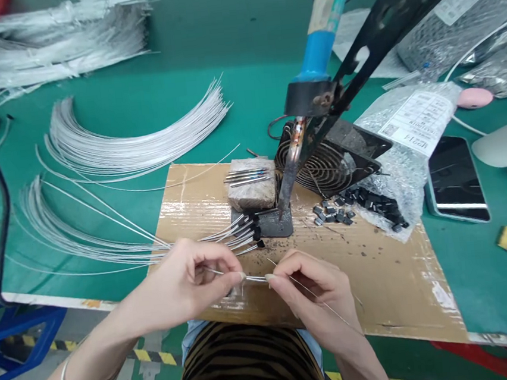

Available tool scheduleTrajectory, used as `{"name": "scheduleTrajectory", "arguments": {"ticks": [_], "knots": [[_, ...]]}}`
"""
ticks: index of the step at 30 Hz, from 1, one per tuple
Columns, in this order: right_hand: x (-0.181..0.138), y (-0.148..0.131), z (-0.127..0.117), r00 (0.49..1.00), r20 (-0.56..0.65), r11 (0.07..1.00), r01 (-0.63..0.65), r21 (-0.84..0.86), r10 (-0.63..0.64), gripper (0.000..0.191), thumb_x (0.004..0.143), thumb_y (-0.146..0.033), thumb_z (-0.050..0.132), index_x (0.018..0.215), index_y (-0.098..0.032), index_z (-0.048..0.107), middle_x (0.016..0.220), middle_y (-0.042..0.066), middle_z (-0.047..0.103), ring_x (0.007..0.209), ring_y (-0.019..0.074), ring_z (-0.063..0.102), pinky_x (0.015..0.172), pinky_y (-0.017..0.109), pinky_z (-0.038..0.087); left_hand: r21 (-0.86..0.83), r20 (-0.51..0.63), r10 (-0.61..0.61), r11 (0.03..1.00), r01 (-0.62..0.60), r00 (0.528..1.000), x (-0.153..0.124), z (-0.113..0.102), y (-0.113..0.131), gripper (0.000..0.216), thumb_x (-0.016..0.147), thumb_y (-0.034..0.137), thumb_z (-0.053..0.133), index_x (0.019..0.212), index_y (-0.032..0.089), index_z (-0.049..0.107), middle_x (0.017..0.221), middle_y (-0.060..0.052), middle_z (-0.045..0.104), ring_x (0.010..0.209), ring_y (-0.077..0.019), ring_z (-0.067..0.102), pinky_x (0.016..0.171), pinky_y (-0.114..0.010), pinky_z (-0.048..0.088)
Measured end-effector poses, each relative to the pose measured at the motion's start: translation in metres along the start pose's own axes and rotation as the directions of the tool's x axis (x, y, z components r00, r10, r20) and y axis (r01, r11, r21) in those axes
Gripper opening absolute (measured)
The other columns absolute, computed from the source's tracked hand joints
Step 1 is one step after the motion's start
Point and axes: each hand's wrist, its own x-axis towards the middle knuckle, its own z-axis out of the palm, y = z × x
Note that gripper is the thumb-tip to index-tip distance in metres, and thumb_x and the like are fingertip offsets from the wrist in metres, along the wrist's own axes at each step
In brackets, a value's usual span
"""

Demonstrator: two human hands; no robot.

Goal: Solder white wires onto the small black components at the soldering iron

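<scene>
My left hand (195, 282) is closed, thumb and forefinger pinching a thin white wire (256, 278). The wire's short bare stretch spans the small gap to my right hand (320, 294), which pinches its other side between thumb and forefinger. A thinner, silvery strand, which looks like solder wire (332, 309), also runs through my right fingers and across the palm. Just beyond my hands lie several white wires with black connectors (254, 233) on their ends. Above them, the tip of a blue-handled soldering iron (286, 190) points down at a dark metal plate (279, 224).
Cardboard (392, 284) covers the bench front. A wrapped block (252, 196) carries metal rods beside a black fan (322, 159). Loose black connectors (376, 205) spill near a plastic bag (409, 133); a phone (456, 179) lies right. White wire bundles (141, 144) lie left.
</scene>
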Motion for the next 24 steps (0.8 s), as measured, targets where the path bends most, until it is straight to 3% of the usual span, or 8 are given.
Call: {"name": "scheduleTrajectory", "arguments": {"ticks": [4,9,12,15,18,20,24], "knots": [[0.001,0.000,0.001,0.994,-0.017,0.990,0.105,-0.098,-0.107,0.021,0.100,-0.018,0.069,0.080,-0.022,0.064,0.072,-0.006,0.057,0.063,0.0087,0.050,0.057,0.022,0.037,0.083,-0.055,0.058,0.995,-0.053,0.997,-0.001,0.018,0.003,0.022,0.097,0.032,0.061,0.090,0.017,0.074,0.066,0.001,0.061,0.057,-0.0127,0.046,0.052,-0.026,0.032],[-0.001,0.001,0.004,0.983,-0.095,0.979,0.144,-0.146,-0.159,0.019,0.100,-0.014,0.067,0.082,-0.022,0.066,0.073,-0.005,0.058,0.064,0.0085,0.051,0.058,0.021,0.039,-0.015,-0.085,0.055,0.998,-0.056,0.995,0.006,0.035,0.002,0.021,0.099,0.031,0.057,0.085,0.018,0.066,0.067,0.002,0.060,0.058,-0.0129,0.047,0.052,-0.026,0.033],[-0.004,0.003,0.005,0.982,-0.184,0.994,0.035,-0.099,-0.053,0.021,0.101,-0.020,0.069,0.080,-0.021,0.067,0.068,-0.005,0.056,0.058,0.0086,0.050,0.055,0.021,0.039,-0.117,-0.112,0.039,0.992,-0.052,0.993,0.011,0.039,0.000,0.020,0.096,0.031,0.058,0.083,0.018,0.063,0.066,0.003,0.058,0.057,-0.0119,0.045,0.051,-0.025,0.032],[-0.005,0.008,0.002,0.950,-0.307,0.996,-0.032,0.086,0.057,0.025,0.104,-0.032,0.066,0.083,-0.021,0.074,0.065,-0.004,0.059,0.052,0.0091,0.053,0.049,0.021,0.043,-0.186,-0.153,0.020,0.981,-0.048,0.988,0.015,0.039,0.000,0.019,0.093,0.031,0.061,0.081,0.017,0.064,0.065,0.002,0.058,0.057,-0.0113,0.045,0.052,-0.024,0.032],[-0.004,0.013,-0.004,0.965,-0.251,0.938,0.012,0.346,0.080,0.048,0.110,-0.053,0.046,0.104,-0.022,0.082,0.081,0.006,0.074,0.061,0.0166,0.069,0.055,0.029,0.058,-0.238,-0.180,-0.006,0.970,-0.038,0.984,0.018,0.038,0.002,0.017,0.091,0.029,0.064,0.080,0.016,0.065,0.064,0.002,0.058,0.056,-0.0105,0.045,0.051,-0.023,0.032],[-0.004,0.014,-0.005,0.974,-0.196,0.904,-0.019,0.426,0.113,0.057,0.111,-0.057,0.038,0.109,-0.022,0.084,0.086,0.009,0.077,0.068,0.0199,0.073,0.059,0.032,0.063,-0.269,-0.188,-0.017,0.963,-0.035,0.982,0.019,0.037,0.004,0.017,0.089,0.029,0.065,0.078,0.015,0.065,0.063,0.003,0.057,0.056,-0.0100,0.045,0.051,-0.023,0.032],[-0.006,0.007,0.005,0.952,-0.229,0.932,-0.116,0.342,0.203,0.027,0.107,-0.040,0.061,0.104,-0.027,0.085,0.086,0.004,0.077,0.067,0.0143,0.071,0.062,0.025,0.061,-0.308,-0.209,-0.020,0.950,-0.046,0.978,0.019,0.036,0.005,0.017,0.088,0.028,0.067,0.077,0.015,0.066,0.061,0.003,0.057,0.054,-0.0095,0.045,0.050,-0.022,0.033]]}}
